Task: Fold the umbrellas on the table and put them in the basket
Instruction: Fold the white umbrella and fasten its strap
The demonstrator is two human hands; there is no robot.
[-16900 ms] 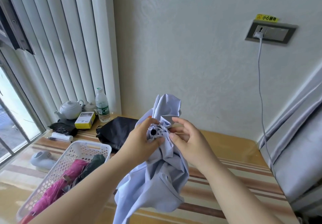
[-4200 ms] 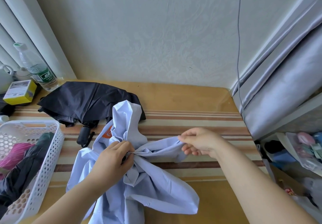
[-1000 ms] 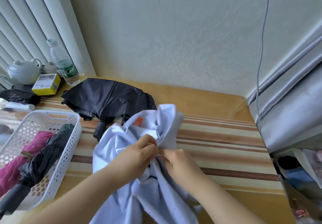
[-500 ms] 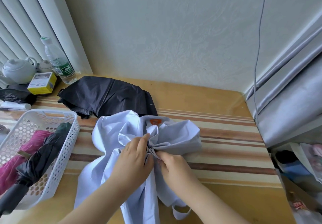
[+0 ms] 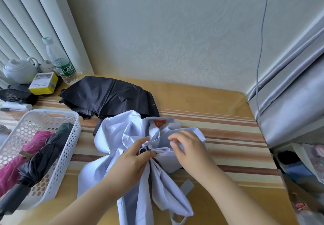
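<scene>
A pale blue umbrella (image 5: 121, 135) with an orange tag lies bunched on the striped table (image 5: 228, 137). My left hand (image 5: 130, 161) grips it near its dark tip, fingers curled round the gathered cloth. My right hand (image 5: 188, 148) pinches a fold of the same cloth just right of the tip. Behind it a black umbrella (image 5: 107, 96) lies unfolded. The white perforated basket (image 5: 70, 147) at the left holds a folded magenta umbrella (image 5: 22, 156) and a folded black one (image 5: 38, 165).
At the back left stand a water bottle (image 5: 60, 62), a white teapot (image 5: 19, 69) and a yellow box (image 5: 43, 83). A grey cable (image 5: 261, 49) hangs down the wall. A grey cloth-covered unit (image 5: 298, 105) borders the table's right side.
Over the last second the cloth was spread more to the right. My right hand moved right and up from beside the left hand, taking hold of a fold. The umbrella's dark tip now shows.
</scene>
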